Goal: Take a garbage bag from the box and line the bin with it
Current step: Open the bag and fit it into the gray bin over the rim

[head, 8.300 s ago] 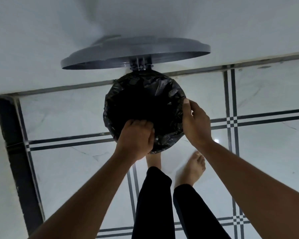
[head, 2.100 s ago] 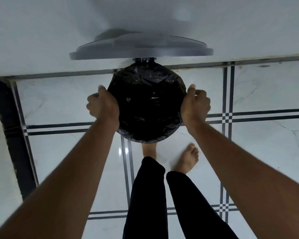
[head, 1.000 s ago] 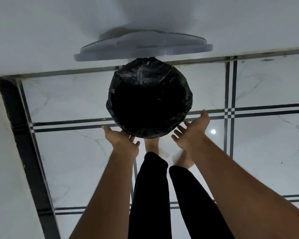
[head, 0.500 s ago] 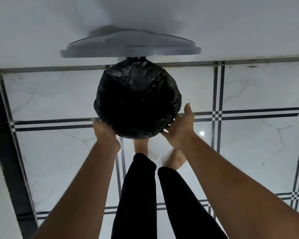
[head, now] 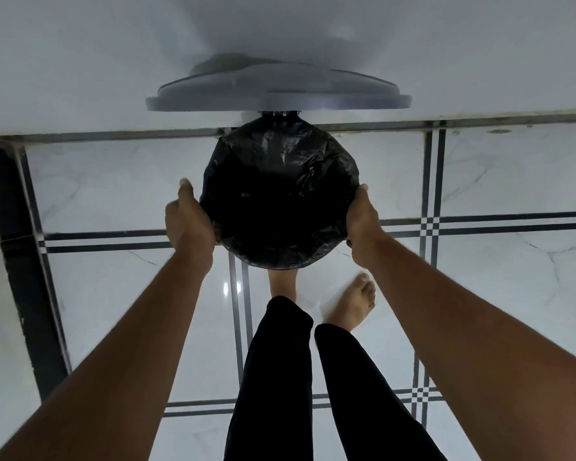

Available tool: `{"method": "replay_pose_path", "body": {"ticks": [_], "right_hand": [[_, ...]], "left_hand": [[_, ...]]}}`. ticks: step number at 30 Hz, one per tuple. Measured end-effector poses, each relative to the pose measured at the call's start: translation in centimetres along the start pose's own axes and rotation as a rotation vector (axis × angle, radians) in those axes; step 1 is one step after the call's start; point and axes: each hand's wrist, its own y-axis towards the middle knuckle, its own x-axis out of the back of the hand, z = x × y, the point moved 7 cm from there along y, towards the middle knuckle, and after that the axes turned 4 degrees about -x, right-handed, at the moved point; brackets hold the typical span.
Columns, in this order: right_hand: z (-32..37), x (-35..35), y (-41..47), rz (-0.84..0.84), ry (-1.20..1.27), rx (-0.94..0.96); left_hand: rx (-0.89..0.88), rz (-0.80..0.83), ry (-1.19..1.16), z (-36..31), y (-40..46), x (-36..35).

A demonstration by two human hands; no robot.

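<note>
Fingers of left hand (head: pixel 188 224) and right hand (head: pixel 363 224) curl around bag-covered bin (head: pixel 280 257) rim, standing on floor by wall. Garbage bag (head: pixel 280 168) lines it. Risk: uneven tug slips overhang inside.

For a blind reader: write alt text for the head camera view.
Seen from above, a person's left hand and right hand hold opposite sides of a round bin lined with a black garbage bag, its grey lid raised against the wall. Bare feet and black trousers stand on the white tiled floor.
</note>
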Motion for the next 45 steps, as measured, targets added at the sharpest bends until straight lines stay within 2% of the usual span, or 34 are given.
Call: {"method": "replay_pose_path", "body": {"ticks": [2, 3, 4, 5, 6, 7, 8, 9, 11, 12, 13, 15, 17, 20, 24, 29, 31, 34, 38, 40, 43, 45], "right_hand": [[0.6, 0.4, 0.4, -0.020, -0.005, 0.022], [1.1, 0.5, 0.4, -0.036, -0.002, 0.061], [1.5, 0.5, 0.3, -0.049, -0.004, 0.099], [1.7, 0.5, 0.3, -0.061, -0.017, 0.133], [1.8, 0.3, 0.2, -0.062, -0.025, 0.157], [1.8, 0.1, 0.2, -0.054, -0.028, 0.176], [1.7, -0.1, 0.0, -0.048, -0.033, 0.183], [1.5, -0.4, -0.1, -0.045, -0.042, 0.189], [1.0, -0.5, 0.1, -0.060, -0.048, 0.195], [0.8, -0.5, 0.2, -0.066, -0.045, 0.194], [0.6, -0.6, 0.3, -0.072, -0.037, 0.194], [0.5, -0.5, 0.6, -0.069, -0.031, 0.188], [0.4, -0.5, 0.9, -0.062, -0.045, 0.197], [0.4, -0.2, 1.0, -0.053, -0.061, 0.211], [0.0, -0.3, 1.1, -0.057, -0.026, 0.208], [-0.9, -0.9, 2.4, -0.091, 0.048, 0.255], [-1.2, -1.0, 3.0, -0.096, 0.071, 0.283], [-1.5, -0.8, 3.1, -0.102, 0.079, 0.312], [-0.9, -0.6, 2.3, -0.090, 0.009, 0.351], [-0.5, -0.1, 1.3, -0.134, -0.019, 0.412], [-0.1, 1.0, -0.6, -0.247, -0.062, 0.503], [0.0, 0.8, -1.3, -0.171, -0.088, 0.487]], "left_hand": [[-0.051, 0.138, 0.006, -0.6, 0.5, -1.3], [-0.110, 0.153, 0.082, -0.9, 0.4, -1.6], [-0.237, 0.058, 0.244, -1.6, 0.2, -1.1], [-0.429, -0.085, 0.409, -2.8, -0.9, -0.7], [-0.665, -0.151, 0.504, -3.8, -2.9, -1.1], [-0.896, -0.083, 0.550, -4.2, -4.9, -2.6], [-1.037, 0.103, 0.589, -3.5, -6.4, -4.8], [-1.090, 0.315, 0.671, -2.5, -7.5, -7.1], [-0.922, 0.601, 0.905, 0.2, -6.3, -11.0], [-0.817, 0.642, 1.028, 0.8, -5.0, -12.2], [-0.786, 0.659, 1.131, 0.7, -3.6, -13.3], [-0.813, 0.672, 1.245, -0.3, -1.7, -15.5], [-0.898, 0.640, 1.192, -2.2, -0.8, -16.2], [-0.980, 0.500, 0.970, -2.5, -1.7, -13.7], [-0.778, 0.610, 0.897, 2.3, -1.9, -12.3], [-0.387, 0.578, 0.994, 5.6, 4.0, -15.9], [-0.341, 0.604, 1.009, 6.1, 5.6, -17.7], [-0.348, 0.628, 1.009, 6.3, 6.2, -19.1], [-0.397, 0.543, 0.977, 5.3, 4.8, -17.8], [-0.515, 0.448, 1.006, 4.3, 3.0, -15.7], [-0.796, 0.309, 0.921, 2.9, -0.6, -11.7], [-0.839, 0.361, 0.942, 3.8, -2.4, -9.6]]}}
